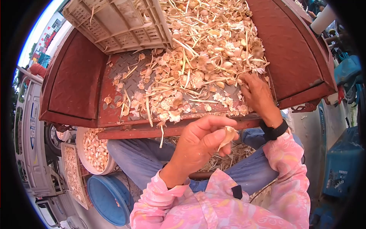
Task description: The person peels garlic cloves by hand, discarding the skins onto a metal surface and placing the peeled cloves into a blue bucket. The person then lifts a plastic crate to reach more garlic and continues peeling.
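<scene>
Garlic piece [228, 135] pinched between thumb and fingers of left hand [198, 139], by near edge of red metal bed [305, 57]. Right hand [258, 93] at near right side of garlic heap [206, 57] in bed, fingers curled down; cannot tell whether gripping. Cream crate [120, 28] tilted, left of heap. Lower left: white bucket [111, 165] of cloves [95, 150], blue tub [103, 199] just beside.

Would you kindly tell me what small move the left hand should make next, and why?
Probably carry the garlic piece toward the pale bucket: the left hand has it pinched between thumb and fingers, and that bucket holds many loose cloves.
</scene>
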A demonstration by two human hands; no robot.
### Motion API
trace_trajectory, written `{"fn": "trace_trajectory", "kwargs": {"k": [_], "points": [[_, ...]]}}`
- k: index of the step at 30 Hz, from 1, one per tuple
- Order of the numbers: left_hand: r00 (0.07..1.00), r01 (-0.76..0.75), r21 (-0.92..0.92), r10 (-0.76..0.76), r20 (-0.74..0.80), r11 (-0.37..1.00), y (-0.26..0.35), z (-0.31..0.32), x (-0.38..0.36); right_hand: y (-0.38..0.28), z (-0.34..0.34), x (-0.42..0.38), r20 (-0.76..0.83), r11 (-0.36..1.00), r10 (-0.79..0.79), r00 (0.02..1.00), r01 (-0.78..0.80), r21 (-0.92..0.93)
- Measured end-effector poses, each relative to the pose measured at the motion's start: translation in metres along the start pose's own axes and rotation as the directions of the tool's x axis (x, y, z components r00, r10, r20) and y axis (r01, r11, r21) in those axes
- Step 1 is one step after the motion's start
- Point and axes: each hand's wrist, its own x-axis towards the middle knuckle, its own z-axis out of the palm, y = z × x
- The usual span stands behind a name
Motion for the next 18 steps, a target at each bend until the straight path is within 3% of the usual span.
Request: {"fn": "trace_trajectory", "kwargs": {"k": [2,3,5,7,11,18], "points": [[0.972,0.016,0.057,-0.029,0.231,0.998,0.018,0.036,-0.021,-0.008,0.008,-0.001,-0.005,0.980,-0.053,0.999,0.053,0.194],[0.901,-0.150,0.059,0.112,0.419,0.987,0.015,0.042,-0.020,-0.005,0.013,-0.004,-0.038,0.982,-0.124,0.992,0.128,0.137],[0.755,-0.340,-0.106,0.339,0.561,0.934,-0.001,0.068,-0.024,-0.012,0.008,0.001,0.011,0.992,0.013,1.000,-0.014,0.126],[0.721,-0.346,-0.276,0.442,0.533,0.897,-0.010,0.089,-0.031,-0.014,0.001,0.003,0.051,0.980,0.154,0.987,-0.159,0.119],[0.690,-0.313,-0.354,0.467,0.552,0.881,-0.013,0.089,-0.035,-0.002,0.007,0.004,-0.095,0.985,-0.051,0.994,0.066,0.159],[0.707,-0.342,-0.381,0.502,0.497,0.859,-0.016,0.091,-0.035,-0.010,0.019,0.010,0.037,1.000,0.020,0.999,-0.021,0.021]]}}
